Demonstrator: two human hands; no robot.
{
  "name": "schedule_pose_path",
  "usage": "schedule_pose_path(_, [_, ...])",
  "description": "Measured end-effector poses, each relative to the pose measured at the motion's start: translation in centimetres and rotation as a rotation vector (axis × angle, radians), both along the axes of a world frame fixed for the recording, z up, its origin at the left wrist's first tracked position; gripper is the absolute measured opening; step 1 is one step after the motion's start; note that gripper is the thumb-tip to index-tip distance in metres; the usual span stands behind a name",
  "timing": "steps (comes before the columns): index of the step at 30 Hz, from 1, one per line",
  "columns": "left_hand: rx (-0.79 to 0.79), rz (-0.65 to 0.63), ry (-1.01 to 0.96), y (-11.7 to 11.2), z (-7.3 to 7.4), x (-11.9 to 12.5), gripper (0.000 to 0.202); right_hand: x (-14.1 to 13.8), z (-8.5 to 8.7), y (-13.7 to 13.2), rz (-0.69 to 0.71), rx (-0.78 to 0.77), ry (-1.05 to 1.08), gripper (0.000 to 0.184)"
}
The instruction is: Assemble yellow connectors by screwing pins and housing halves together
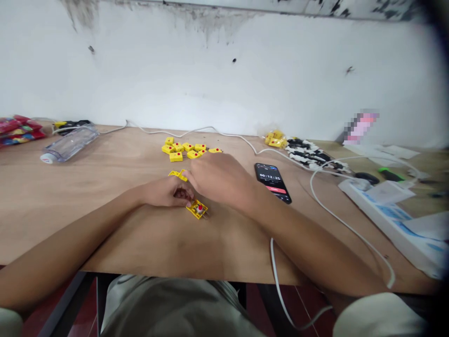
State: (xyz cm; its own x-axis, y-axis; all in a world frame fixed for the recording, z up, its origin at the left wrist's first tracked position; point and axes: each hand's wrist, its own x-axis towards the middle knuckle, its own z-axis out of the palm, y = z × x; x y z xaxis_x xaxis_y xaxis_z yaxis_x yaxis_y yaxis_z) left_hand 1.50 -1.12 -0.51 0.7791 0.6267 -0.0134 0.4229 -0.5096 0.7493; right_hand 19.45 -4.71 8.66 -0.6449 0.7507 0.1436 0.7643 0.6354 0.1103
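My left hand (167, 193) lies curled on the plywood tabletop (105, 220), its fingertips at the corner of a small yellow circuit module with a red push button (197, 209). My right hand (220, 180) reaches over it from the right. Its fingertips are at a flat yellow piece (178, 175), and I cannot tell whether they grip it. A loose cluster of several yellow blocks with red dots (185, 150) lies just beyond both hands. My fingers hide part of the yellow piece.
A black phone showing a timer (272, 182) lies right of my hands. Beyond stand a plastic bottle (70, 143), colourful packets (19, 131), black-and-white parts (310, 154) and a yellow bag (274, 138). White cable (336, 220) runs to a power strip (382, 220) at right.
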Motion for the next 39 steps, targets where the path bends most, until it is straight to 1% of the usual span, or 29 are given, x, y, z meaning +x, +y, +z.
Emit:
schedule_pose_path(3, [0.024, -0.008, -0.034, 0.1, -0.2, -0.1, 0.017, 0.4, 0.3, 0.2, 0.116, -0.179, 0.037, 0.026])
schedule_pose_path(5, [0.036, -0.023, -0.046, 0.0, -0.2, -0.1, 0.016, 0.9, 0.8, 0.4, 0.162, -0.236, 0.092, 0.028])
schedule_pose_path(8, [0.043, -0.006, -0.033, -0.2, -0.2, -0.1, 0.017, 2.0, 2.1, 0.7, 0.155, -0.153, 0.200, 0.020])
schedule_pose_path(11, [0.104, 0.010, -0.035, -0.5, -0.2, -0.1, 0.017, 2.8, 2.8, 1.6, 0.079, -0.038, 0.259, 0.018])
schedule_pose_path(13, [0.168, -0.017, -0.051, -0.5, -0.2, -0.1, 0.018, 2.9, 2.3, 2.6, 0.023, 0.006, 0.269, 0.018])
schedule_pose_path(16, [0.234, -0.057, -0.040, -0.5, -0.1, -0.2, 0.021, 2.4, 0.3, 4.3, 0.056, -0.001, 0.265, 0.019])
schedule_pose_path(18, [0.261, -0.018, -0.041, -0.5, 0.2, -0.4, 0.025, 2.0, -1.1, 5.2, 0.051, -0.014, 0.243, 0.019])
schedule_pose_path(21, [0.329, 0.117, -0.052, -0.2, 0.5, -0.9, 0.027, 1.7, -2.5, 5.9, 0.063, -0.037, 0.239, 0.020])
schedule_pose_path(26, [0.501, 0.245, -0.019, 0.9, 0.4, -2.1, 0.026, 1.8, -2.9, 6.3, 0.064, -0.050, 0.251, 0.019])
schedule_pose_path(30, [0.591, 0.288, -0.004, 1.5, 0.0, -2.6, 0.025, 1.8, -3.1, 6.6, 0.069, -0.064, 0.250, 0.017])
schedule_pose_path(35, [0.633, 0.308, -0.014, 1.6, 0.0, -2.6, 0.025, 1.9, -3.3, 6.7, 0.093, -0.060, 0.278, 0.018])
schedule_pose_path(39, [0.595, 0.310, 0.014, 1.5, 0.0, -2.5, 0.026, 1.9, -3.2, 6.6, 0.091, -0.078, 0.266, 0.019])
